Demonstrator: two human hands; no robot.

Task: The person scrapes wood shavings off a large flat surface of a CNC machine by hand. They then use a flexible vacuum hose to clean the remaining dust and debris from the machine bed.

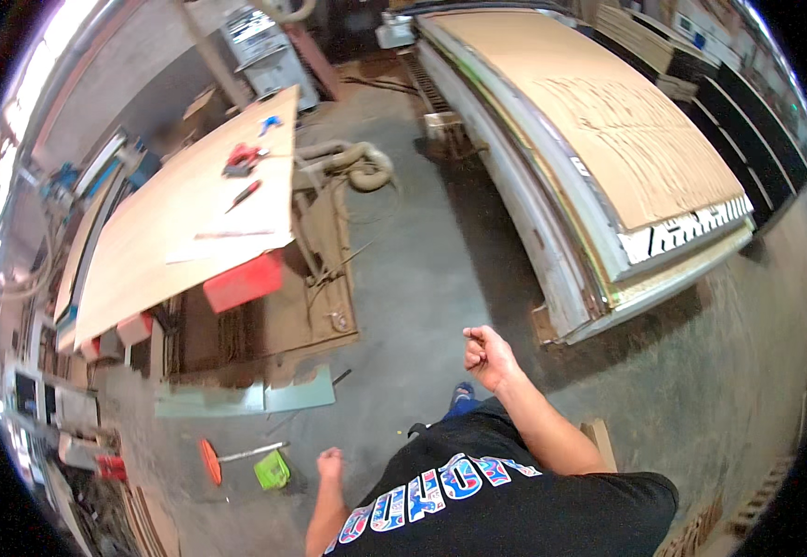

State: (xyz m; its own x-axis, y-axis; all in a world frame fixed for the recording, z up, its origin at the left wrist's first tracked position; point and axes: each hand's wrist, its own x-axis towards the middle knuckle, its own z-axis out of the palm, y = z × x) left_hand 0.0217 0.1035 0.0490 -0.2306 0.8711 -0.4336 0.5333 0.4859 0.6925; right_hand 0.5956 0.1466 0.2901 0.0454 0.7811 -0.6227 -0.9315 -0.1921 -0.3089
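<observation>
Partly, the body is hidden: the left forearm is cut off by the lower edge, the legs are mostly covered by the black T-shirt (571,511), and only one shoe (462,394) is shown. Tools (241,160) on the worktable (134,269) are blurred. The left hand (330,463) is seen small, fingers apparently curled; whether anything is gripped cannot be told. The right hand (488,359) is closed in a fist, its palm hidden. The green dustpan (272,471) is placed on the floor, left of the left hand, apart from it. Beside it the orange-headed tool (209,461) is laid, head at left, handle pointed right and slightly up. The panel stack (645,139) is located up and right of the right hand, its long axis slanted from upper left to lower right.
</observation>
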